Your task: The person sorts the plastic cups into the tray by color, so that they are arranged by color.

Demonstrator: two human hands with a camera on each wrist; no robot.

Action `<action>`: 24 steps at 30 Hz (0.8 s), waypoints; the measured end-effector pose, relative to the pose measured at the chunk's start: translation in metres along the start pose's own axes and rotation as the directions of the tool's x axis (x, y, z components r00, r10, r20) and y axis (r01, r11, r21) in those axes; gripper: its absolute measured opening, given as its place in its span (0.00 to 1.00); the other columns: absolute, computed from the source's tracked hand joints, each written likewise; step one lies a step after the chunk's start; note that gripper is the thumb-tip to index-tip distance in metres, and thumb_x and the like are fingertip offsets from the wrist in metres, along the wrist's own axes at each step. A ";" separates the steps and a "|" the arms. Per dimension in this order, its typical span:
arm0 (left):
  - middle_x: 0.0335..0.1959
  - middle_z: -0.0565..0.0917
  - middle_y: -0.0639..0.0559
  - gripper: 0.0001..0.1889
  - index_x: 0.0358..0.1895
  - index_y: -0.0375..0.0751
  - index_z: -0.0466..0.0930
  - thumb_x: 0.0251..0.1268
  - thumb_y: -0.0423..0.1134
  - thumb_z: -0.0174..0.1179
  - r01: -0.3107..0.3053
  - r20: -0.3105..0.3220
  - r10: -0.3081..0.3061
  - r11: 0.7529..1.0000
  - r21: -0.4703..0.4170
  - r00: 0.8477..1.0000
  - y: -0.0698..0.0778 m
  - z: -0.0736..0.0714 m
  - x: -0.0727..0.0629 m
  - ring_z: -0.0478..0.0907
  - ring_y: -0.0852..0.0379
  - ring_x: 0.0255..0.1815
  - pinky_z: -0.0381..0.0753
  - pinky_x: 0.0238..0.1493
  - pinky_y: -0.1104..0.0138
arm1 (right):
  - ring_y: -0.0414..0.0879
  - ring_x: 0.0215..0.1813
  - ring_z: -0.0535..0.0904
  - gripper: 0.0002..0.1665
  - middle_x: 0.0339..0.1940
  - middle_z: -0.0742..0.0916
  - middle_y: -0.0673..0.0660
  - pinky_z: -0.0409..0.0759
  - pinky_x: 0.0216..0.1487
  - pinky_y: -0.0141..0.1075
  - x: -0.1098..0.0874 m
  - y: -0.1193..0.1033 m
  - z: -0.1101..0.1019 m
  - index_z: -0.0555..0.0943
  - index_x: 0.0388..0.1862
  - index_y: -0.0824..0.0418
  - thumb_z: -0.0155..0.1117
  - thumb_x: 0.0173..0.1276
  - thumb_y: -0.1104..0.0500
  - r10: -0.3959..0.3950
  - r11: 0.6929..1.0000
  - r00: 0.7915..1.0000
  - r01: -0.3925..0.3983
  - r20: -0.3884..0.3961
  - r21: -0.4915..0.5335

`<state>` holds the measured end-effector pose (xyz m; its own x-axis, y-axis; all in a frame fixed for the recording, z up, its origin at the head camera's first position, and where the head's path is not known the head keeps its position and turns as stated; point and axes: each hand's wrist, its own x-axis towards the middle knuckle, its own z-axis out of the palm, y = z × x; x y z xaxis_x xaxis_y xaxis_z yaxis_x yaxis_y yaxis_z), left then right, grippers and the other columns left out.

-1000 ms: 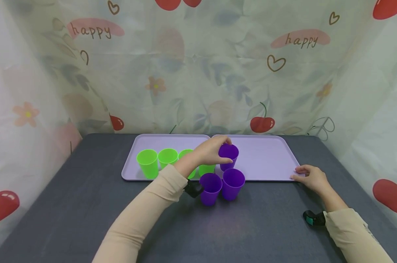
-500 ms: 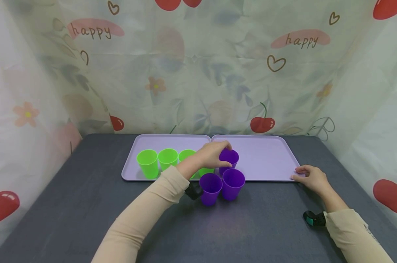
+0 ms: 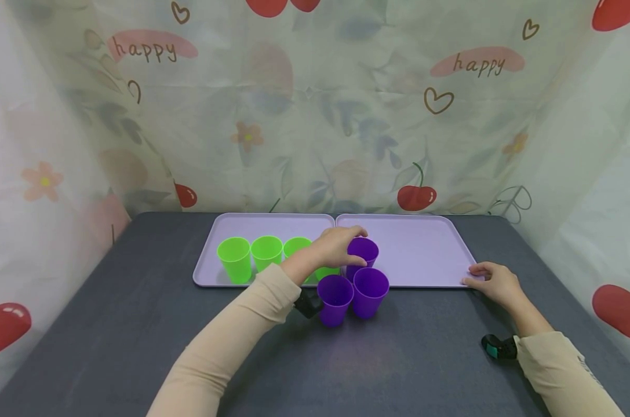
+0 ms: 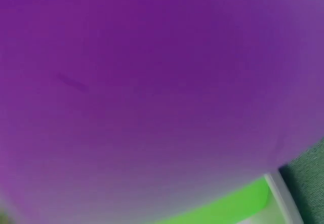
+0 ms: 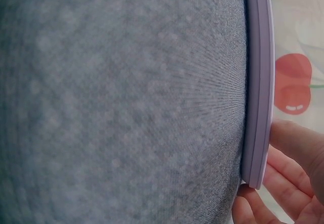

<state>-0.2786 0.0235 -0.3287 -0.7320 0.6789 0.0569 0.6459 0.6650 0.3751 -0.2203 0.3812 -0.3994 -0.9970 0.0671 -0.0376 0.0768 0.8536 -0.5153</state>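
In the head view my left hand [image 3: 335,248] grips a purple cup [image 3: 364,250] by its side, thumb in front and fingers behind. That cup is at the left end of the right lilac tray [image 3: 419,249]. Two more purple cups stand on the table just in front of the trays, a left one [image 3: 334,301] and a right one [image 3: 369,292]. Purple cup wall [image 4: 162,82] fills most of the left wrist view. My right hand [image 3: 494,284] holds the right tray's near right corner, its thumb on the rim [image 5: 260,82] in the right wrist view.
A left lilac tray [image 3: 273,223] adjoins the right one and bears several green cups [image 3: 235,259] in a row; my left arm partly hides some of them. Both trays lie on a dark grey table [image 3: 111,324], with a printed curtain [image 3: 315,116] behind.
My left hand has lowered slightly with the purple cup, mostly in the first half second. The right hand and the other cups have stayed in place.
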 end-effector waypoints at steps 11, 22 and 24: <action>0.63 0.73 0.48 0.27 0.62 0.41 0.69 0.61 0.47 0.61 -0.026 -0.059 0.019 0.991 -0.130 0.998 -0.003 -0.028 -0.014 0.65 0.52 0.69 0.62 0.69 0.62 | 0.66 0.51 0.75 0.30 0.52 0.80 0.74 0.73 0.48 0.55 0.000 -0.001 -0.001 0.74 0.51 0.75 0.64 0.62 0.50 0.009 1.000 1.000 -0.009 0.005 0.005; 0.59 0.76 0.50 0.24 0.59 0.42 0.72 0.61 0.46 0.61 -0.073 -0.108 0.055 0.983 -0.167 0.993 -0.008 -0.038 -0.047 0.70 0.51 0.64 0.66 0.66 0.61 | 0.67 0.52 0.74 0.30 0.53 0.79 0.74 0.73 0.50 0.55 0.000 -0.001 -0.001 0.74 0.52 0.74 0.63 0.63 0.50 0.017 1.000 1.000 -0.017 0.014 0.010; 0.58 0.77 0.48 0.24 0.58 0.40 0.73 0.60 0.45 0.62 -0.101 -0.115 0.083 0.983 -0.157 0.990 -0.009 -0.037 -0.054 0.72 0.50 0.61 0.68 0.64 0.60 | 0.67 0.52 0.74 0.30 0.53 0.79 0.74 0.73 0.49 0.55 0.000 -0.001 -0.001 0.74 0.52 0.75 0.63 0.62 0.50 0.016 1.000 1.000 -0.016 0.012 0.009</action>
<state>-0.2533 -0.0308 -0.3010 -0.6960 0.6913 0.1941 0.6742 0.5362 0.5078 -0.2204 0.3809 -0.3975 -0.9956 0.0743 -0.0565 0.0929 0.8477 -0.5223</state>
